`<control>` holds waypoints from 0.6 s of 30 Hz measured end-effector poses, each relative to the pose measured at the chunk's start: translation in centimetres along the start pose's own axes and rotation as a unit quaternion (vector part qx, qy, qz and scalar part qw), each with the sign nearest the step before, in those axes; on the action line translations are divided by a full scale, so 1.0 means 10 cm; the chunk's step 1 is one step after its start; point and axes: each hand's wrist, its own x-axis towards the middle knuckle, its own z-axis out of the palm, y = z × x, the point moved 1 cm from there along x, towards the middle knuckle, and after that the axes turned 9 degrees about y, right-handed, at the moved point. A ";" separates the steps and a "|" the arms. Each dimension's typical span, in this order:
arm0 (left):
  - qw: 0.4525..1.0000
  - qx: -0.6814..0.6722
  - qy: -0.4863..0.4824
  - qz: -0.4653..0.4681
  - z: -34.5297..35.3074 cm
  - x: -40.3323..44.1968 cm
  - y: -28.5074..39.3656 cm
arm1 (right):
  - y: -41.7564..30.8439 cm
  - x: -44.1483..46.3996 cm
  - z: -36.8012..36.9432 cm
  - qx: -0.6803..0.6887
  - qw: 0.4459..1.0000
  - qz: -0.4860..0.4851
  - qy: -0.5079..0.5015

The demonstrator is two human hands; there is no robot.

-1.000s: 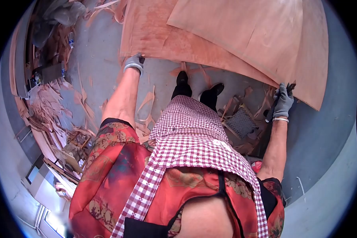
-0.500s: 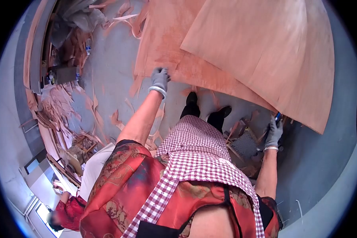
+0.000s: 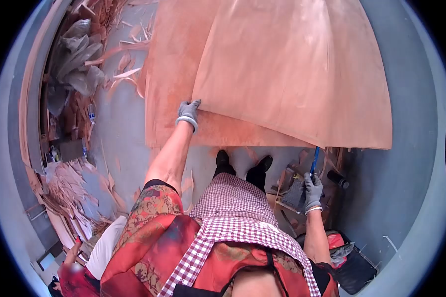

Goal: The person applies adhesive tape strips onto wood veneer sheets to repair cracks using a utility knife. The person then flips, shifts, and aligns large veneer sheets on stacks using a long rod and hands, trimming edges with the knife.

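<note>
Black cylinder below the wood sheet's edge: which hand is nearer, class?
Right. The right hand, holding a blue tool, is just left of the black cylinder in the picture; the left hand is farther up and left, at the corner of the top sheet.

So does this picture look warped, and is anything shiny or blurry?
Head view: strongly warped, bowing toward black corners; head view: pale sheen on the upper wood sheet; head view: a blurred patch over the other person at lower left; head view: left hand and right hand fairly clear.
</note>
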 end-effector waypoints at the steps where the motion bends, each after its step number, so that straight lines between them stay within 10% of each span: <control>1: 0.998 -0.023 -0.031 -0.039 -0.07 -0.15 0.15 | -0.03 -0.02 0.01 0.004 1.000 0.005 -0.007; 7: 0.995 0.043 0.042 0.076 -0.14 -0.36 0.41 | -0.22 -0.10 0.05 0.010 0.999 0.010 -0.052; 18: 0.928 -0.196 -0.316 0.018 -0.14 -1.13 1.38 | 0.41 0.26 -0.08 -0.108 0.992 -0.044 -0.044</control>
